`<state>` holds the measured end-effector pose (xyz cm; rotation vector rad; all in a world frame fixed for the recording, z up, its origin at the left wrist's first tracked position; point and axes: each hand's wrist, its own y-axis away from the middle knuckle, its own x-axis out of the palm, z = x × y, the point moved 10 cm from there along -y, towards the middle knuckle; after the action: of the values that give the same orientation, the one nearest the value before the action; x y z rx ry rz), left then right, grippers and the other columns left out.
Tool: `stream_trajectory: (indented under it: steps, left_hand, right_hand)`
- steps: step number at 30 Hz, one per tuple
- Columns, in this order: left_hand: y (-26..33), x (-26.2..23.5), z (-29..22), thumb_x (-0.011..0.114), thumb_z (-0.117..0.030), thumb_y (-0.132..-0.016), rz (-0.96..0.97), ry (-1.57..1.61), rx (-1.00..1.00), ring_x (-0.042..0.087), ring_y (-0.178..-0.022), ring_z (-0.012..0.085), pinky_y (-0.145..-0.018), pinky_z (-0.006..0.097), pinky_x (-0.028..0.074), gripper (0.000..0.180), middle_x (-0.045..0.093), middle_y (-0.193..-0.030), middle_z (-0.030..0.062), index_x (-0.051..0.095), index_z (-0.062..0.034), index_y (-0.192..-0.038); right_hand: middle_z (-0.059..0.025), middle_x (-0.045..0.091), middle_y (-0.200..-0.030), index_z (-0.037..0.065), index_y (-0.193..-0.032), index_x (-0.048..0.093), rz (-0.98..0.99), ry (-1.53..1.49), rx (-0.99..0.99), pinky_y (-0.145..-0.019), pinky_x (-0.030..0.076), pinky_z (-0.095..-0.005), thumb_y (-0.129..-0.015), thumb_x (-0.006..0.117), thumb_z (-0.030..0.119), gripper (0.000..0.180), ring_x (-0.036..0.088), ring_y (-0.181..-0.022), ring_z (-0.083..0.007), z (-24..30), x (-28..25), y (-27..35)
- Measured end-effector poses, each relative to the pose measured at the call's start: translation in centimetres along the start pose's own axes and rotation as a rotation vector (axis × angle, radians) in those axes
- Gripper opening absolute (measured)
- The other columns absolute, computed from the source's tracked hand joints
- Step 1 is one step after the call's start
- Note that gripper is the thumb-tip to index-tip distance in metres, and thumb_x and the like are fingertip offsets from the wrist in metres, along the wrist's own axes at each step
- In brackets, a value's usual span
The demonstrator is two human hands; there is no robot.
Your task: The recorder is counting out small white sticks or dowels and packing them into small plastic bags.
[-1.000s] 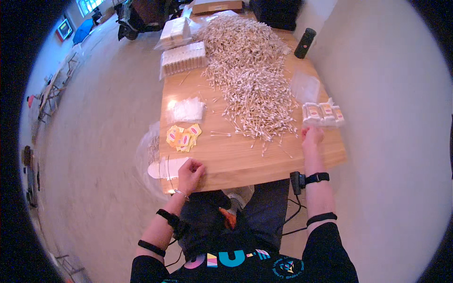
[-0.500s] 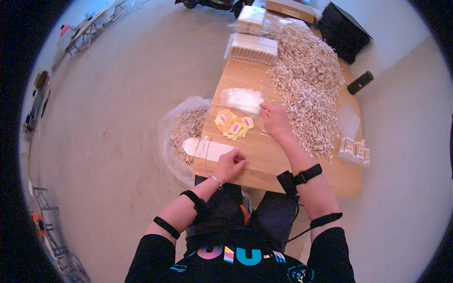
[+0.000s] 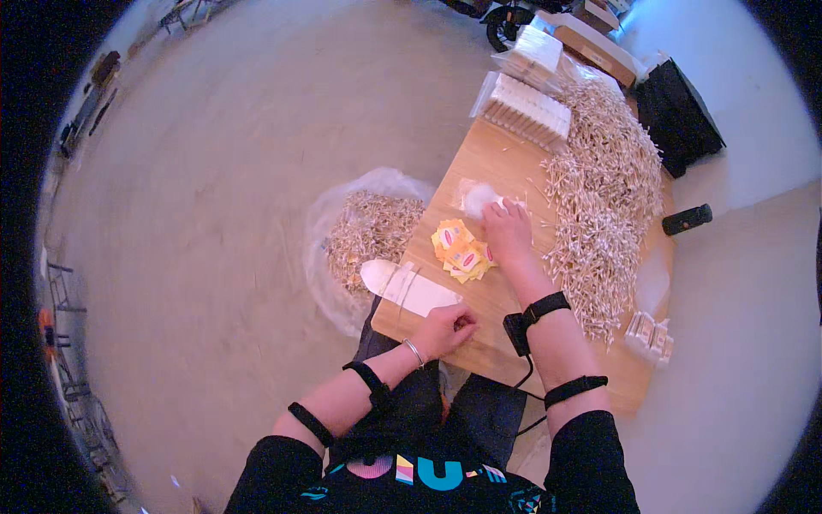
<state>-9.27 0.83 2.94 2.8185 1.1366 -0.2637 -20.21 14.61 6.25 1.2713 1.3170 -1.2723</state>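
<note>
The right hand (image 3: 507, 230) lies flat, fingers spread, on the clear plastic bag of white pieces (image 3: 476, 197), beyond the yellow-and-red paper labels (image 3: 462, 254); the left hand (image 3: 445, 329), curled shut, pins the white card strip (image 3: 409, 288) on the wooden bench (image 3: 488, 295); better to pinch one piece cleanly, sparing the labels.

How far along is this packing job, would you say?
Early, it seems. Done: a few filled packs at the table's right edge. In hand: right hand on the clear bags, left hand by a white sheet. Left: the big stick pile.

clear bags (image 3: 476, 195) flat, white sheet (image 3: 409, 289) overhanging
</note>
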Motion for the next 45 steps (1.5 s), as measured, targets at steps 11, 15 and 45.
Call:
stream_trajectory:
  steps: [11,15,45]
  left_hand:
    - [-0.2,0.1,0.6,0.066,-0.01,-0.076,-0.031,-0.039,0.045,0.06,-0.06,0.0149,-0.058,0.028,0.049,0.011,0.062,-0.069,0.0081,0.06,-0.0039,-0.082]
    - [-0.4,0.2,0.0,0.067,-0.01,-0.075,-0.027,-0.036,0.015,0.06,-0.06,0.0132,-0.058,0.027,0.05,0.012,0.062,-0.069,0.0077,0.061,-0.004,-0.083]
    - [1.6,-3.5,1.0,0.063,-0.014,-0.08,-0.176,-0.064,-0.095,0.062,-0.064,0.0146,-0.061,0.027,0.05,0.012,0.064,-0.071,0.0071,0.06,-0.0045,-0.087]
  right_hand:
    - [-0.0146,0.061,-0.087,0.004,-0.084,0.061,-0.569,-0.345,0.179,-0.078,0.044,-0.0415,-0.084,0.053,0.015,0.013,0.055,-0.084,-0.0329,-3.4,-7.4,2.3]
    - [-0.0105,0.064,-0.079,0.0,-0.086,0.061,-0.563,-0.406,0.371,-0.068,0.047,-0.035,-0.085,0.058,0.013,0.014,0.059,-0.071,-0.0275,-6.0,-9.3,4.0]
    - [-0.0066,0.06,-0.083,0.01,-0.079,0.062,-0.246,-0.035,0.065,-0.075,0.045,-0.0331,-0.08,0.06,0.025,0.015,0.056,-0.085,-0.0241,-1.9,-3.9,3.1]
